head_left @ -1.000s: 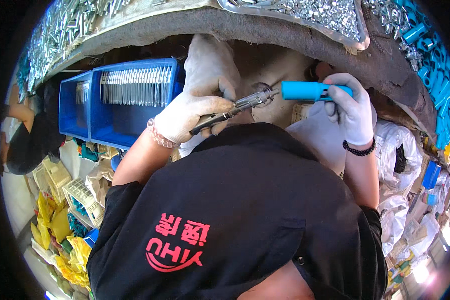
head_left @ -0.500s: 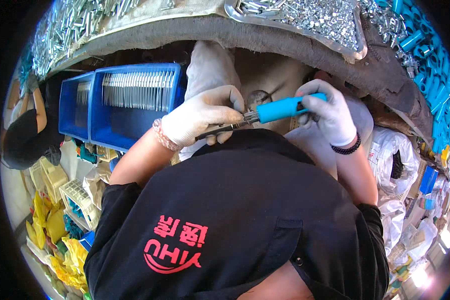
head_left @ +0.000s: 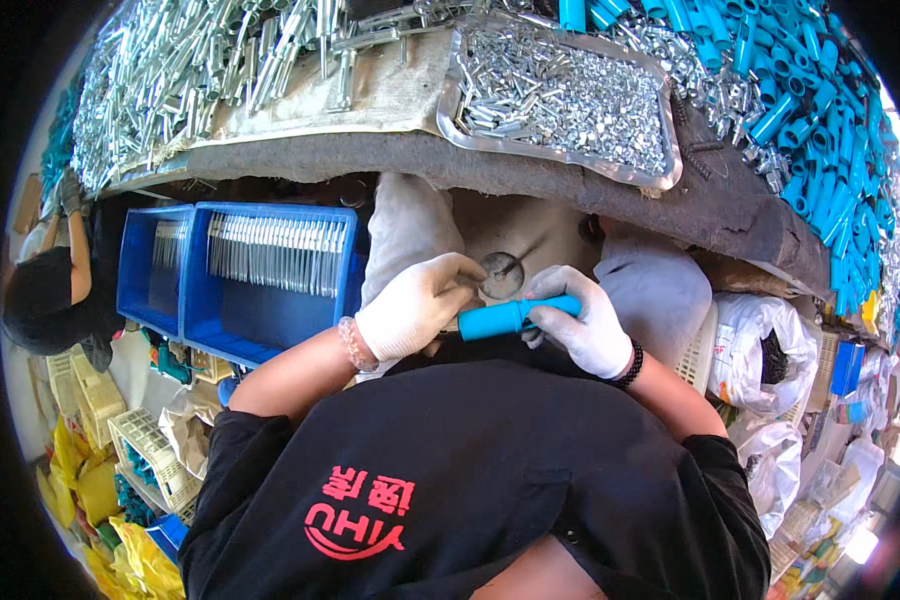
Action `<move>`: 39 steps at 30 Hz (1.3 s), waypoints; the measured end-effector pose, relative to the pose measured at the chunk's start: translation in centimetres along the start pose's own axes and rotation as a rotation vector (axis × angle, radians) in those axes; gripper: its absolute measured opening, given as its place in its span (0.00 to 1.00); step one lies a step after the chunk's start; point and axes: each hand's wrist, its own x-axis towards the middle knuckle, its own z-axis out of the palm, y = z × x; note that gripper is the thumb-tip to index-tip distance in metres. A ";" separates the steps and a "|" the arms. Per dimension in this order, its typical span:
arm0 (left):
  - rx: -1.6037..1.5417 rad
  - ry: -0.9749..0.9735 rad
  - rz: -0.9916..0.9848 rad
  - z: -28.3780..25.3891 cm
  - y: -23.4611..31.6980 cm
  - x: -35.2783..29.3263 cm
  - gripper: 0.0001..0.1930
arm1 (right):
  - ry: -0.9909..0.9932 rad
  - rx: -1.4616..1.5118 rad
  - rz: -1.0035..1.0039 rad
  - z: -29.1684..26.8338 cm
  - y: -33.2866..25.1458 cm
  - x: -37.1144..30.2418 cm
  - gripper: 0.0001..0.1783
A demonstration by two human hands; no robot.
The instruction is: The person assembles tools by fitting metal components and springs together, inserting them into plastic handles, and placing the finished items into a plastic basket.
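My right hand [head_left: 588,328], in a white glove, grips a turquoise plastic tube [head_left: 492,320] by its narrower right end. The tube lies almost level in front of my black shirt, its wider end pointing left. Close to that wider end, my left hand [head_left: 418,306], also gloved, has its fingers curled together. What those fingers hold, if anything, is hidden behind the glove and the tube. Below the table edge, a round grey metal piece [head_left: 503,274] shows just beyond the tube.
Across the table lie shiny metal parts [head_left: 260,60], a metal tray [head_left: 670,180] of small fittings and a heap of turquoise tubes [head_left: 820,130]. A blue crate [head_left: 235,335] with a row of wire pieces stands at left. Another person [head_left: 45,290] works far left. White bags [head_left: 765,345] are at right.
The view has tilted up, showing more of the table. The tube has rolled, so its side opening no longer shows. The dark metal piece between my left hand and the tube is out of sight.
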 end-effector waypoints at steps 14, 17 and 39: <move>-0.671 -0.184 0.030 -0.5 2.0 -1.3 0.30 | 0.334 -1.166 -0.699 -0.8 -9.6 9.1 0.08; -0.780 -0.113 0.069 0.5 1.9 -0.7 0.27 | 0.515 -1.348 -0.703 -4.2 -11.9 13.6 0.11; -0.767 -0.074 -0.190 -0.1 0.4 -1.4 0.20 | 0.252 -1.057 -0.722 1.4 -4.0 6.6 0.08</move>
